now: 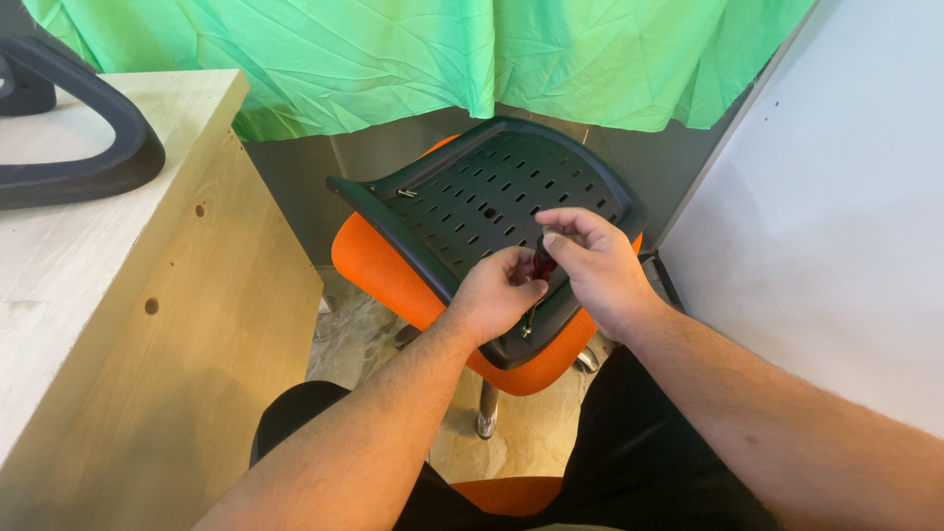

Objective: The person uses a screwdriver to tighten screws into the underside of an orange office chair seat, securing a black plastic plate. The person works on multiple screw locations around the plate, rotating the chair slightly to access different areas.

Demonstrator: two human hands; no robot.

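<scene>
A black slotted plastic seat base (pixel 472 202) lies upside down on an orange mesh chair cushion (pixel 379 270). My right hand (pixel 595 270) is closed around a red-and-black screwdriver handle (pixel 541 264), held upright over the near edge of the base. My left hand (pixel 497 295) pinches at the screwdriver's lower part, where a small metal screw or tip (pixel 528 324) shows below the fingers. A loose screw (pixel 406 193) rests on the base near its far left corner.
A light wooden desk (pixel 108 324) stands on the left, with a black chair armrest (pixel 84 147) lying on top. Green cloth (pixel 413 54) hangs behind. A white panel (pixel 836 226) leans on the right. Chrome chair legs (pixel 485 413) stand on the tiled floor.
</scene>
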